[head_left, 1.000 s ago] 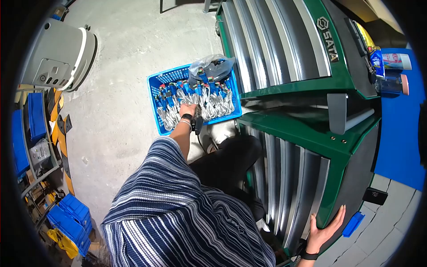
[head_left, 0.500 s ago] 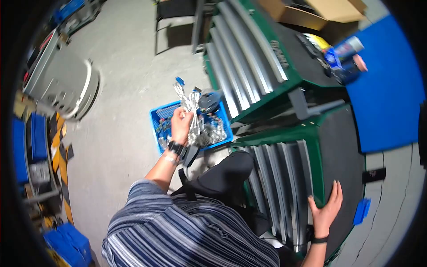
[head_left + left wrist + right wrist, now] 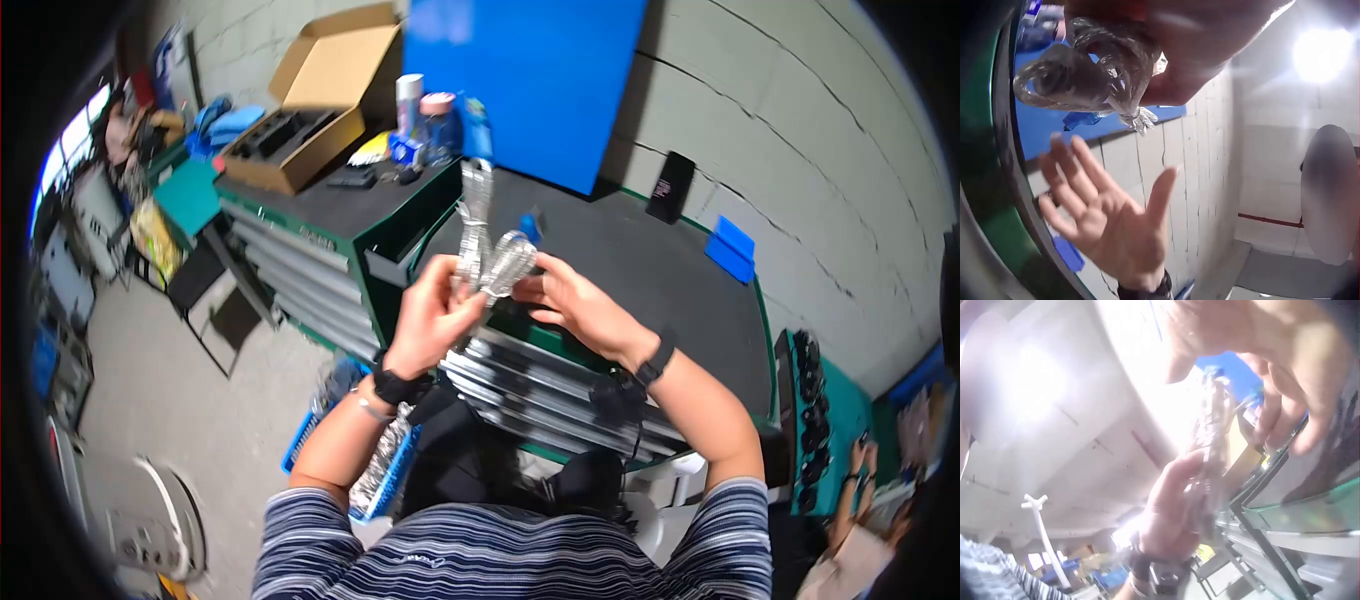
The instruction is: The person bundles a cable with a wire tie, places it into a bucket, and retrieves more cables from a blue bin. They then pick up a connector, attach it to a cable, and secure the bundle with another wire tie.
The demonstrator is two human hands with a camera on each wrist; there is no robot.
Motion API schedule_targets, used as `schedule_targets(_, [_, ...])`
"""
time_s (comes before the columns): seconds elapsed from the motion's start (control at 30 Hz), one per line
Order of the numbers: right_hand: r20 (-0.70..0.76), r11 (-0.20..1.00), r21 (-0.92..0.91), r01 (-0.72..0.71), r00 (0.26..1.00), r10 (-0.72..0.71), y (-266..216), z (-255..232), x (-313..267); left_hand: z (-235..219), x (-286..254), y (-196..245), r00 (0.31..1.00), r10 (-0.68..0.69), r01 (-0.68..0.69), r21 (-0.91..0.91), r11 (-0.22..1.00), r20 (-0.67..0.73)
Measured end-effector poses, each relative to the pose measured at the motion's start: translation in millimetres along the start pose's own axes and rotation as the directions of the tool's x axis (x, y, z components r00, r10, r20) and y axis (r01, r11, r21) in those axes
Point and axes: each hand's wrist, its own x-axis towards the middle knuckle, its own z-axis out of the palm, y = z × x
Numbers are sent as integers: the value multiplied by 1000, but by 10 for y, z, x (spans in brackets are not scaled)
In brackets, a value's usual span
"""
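Cables, tied in silvery coils (image 3: 476, 215), are gripped between the thumb and fingers of a person's left hand (image 3: 433, 315) at the centre of the head view. One bundle stands nearly upright above the grip, while a looped bundle (image 3: 512, 262) slants toward the right of the frame. The right hand (image 3: 590, 310), just right of centre, is beside the loops with its fingers apart; the left wrist view shows its palm bare and its fingers spread. A blue connector (image 3: 528, 228) shows just above the loops. Beyond the hands, the dark top (image 3: 640, 275) of a green-edged cabinet fills the middle right, bearing a blue holder (image 3: 731, 250) near its far edge. At upper left, a cardboard box (image 3: 290, 150) with raised flaps rests on a second cabinet, near a pink-capped jar (image 3: 438, 130). A blue basket (image 3: 400, 470) of more silvery cables sits at lower left, partly hidden by the left forearm. Another person (image 3: 850, 570) appears at lower right.
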Motion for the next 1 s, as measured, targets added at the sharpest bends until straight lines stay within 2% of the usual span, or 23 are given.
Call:
schedule_targets(0.03, [-22, 983, 182, -9, 1000, 13, -21, -108, 49, 204, 133, -26, 996, -6, 12, -60, 998, 89])
schedule_targets(0.07, [-75, 931, 364, 12, 997, 17, 5, -261, 59, 363, 283, -138, 987, 2, -3, 9, 1000, 158])
schedule_targets(0.1, [-195, 924, 361, 127, 979, -59, 39, -375, 70, 490, 424, -256, 975, 4, -21, 76, 997, 223])
schedule_targets(0.17, [-333, 929, 347, 129, 943, -6, 59, -651, 15, 671, 650, -343, 937, -36, 5, 90, 996, 349])
schedule_targets(0.2, [-353, 922, 351, 164, 935, -32, 62, -778, -27, 728, 755, -362, 911, -76, 32, 112, 993, 406])
schedule_targets(0.23, [-417, 936, 327, 130, 909, 20, 67, -890, -77, 787, 817, -303, 906, -98, 28, 174, 984, 412])
schedule_targets(0.3, [-490, 962, 270, 41, 866, 101, 68, -1162, -186, 813, 1012, -383, 912, -33, -117, 337, 934, 409])
schedule_targets(0.33, [-511, 963, 263, 54, 855, 92, 63, -1305, -222, 793, 1114, -415, 916, 123, -316, 496, 809, 382])
schedule_targets(0.37, [-531, 964, 258, 64, 843, 86, 46, -1432, -255, 748, 1231, -442, 919, 112, -329, 580, 745, 378])
schedule_targets(0.43, [-542, 955, 288, 72, 835, 100, 59, -1747, -325, 663, 1445, -518, 934, 48, -287, 661, 693, 355])
schedule_targets(0.5, [-518, 943, 326, 68, 847, 118, 111, -1992, -334, 646, 1569, -559, 894, 243, -447, 740, 502, 375])
schedule_targets(0.57, [-488, 929, 360, 82, 866, 113, 143, -2098, -343, 856, 1608, -282, 894, 256, -446, 689, 571, 367])
schedule_targets(0.63, [-455, 890, 444, 103, 882, 125, 256, -2159, -323, 1131, 1625, -63, 879, 143, -417, 587, 693, 455])
schedule_targets(0.7, [-474, 914, 405, 16, 858, 195, 272, -2196, -330, 1439, 1597, 82, 846, 26, -322, 471, 821, 533])
schedule_targets(0.77, [-379, 930, 367, 40, 919, 110, 399, -2366, -301, 1656, 1631, 172, 809, 83, -326, 328, 887, 581])
schedule_targets(0.8, [-345, 932, 362, 35, 934, 98, 469, -2449, -269, 1721, 1587, 285, 820, 171, -366, 270, 891, 547])
schedule_targets(0.87, [-313, 934, 355, 24, 945, 95, 545, -2512, -240, 1841, 1380, 916, 818, 343, -477, 214, 852, 462])
schedule_targets(0.9, [-315, 955, 294, 42, 948, 55, 495, -2492, -308, 1827, 1263, 1199, 787, 469, -593, 283, 754, 401])
schedule_targets(0.93, [-347, 940, 340, 26, 932, 100, 438, -2426, -248, 1894, 1105, 1327, 776, 608, -629, 279, 726, 169])
schedule_targets(1.0, [-277, 924, 368, 103, 961, 3, 646, -2555, -113, 2238, 1108, 1049, 785, 559, -600, 108, 792, 266])
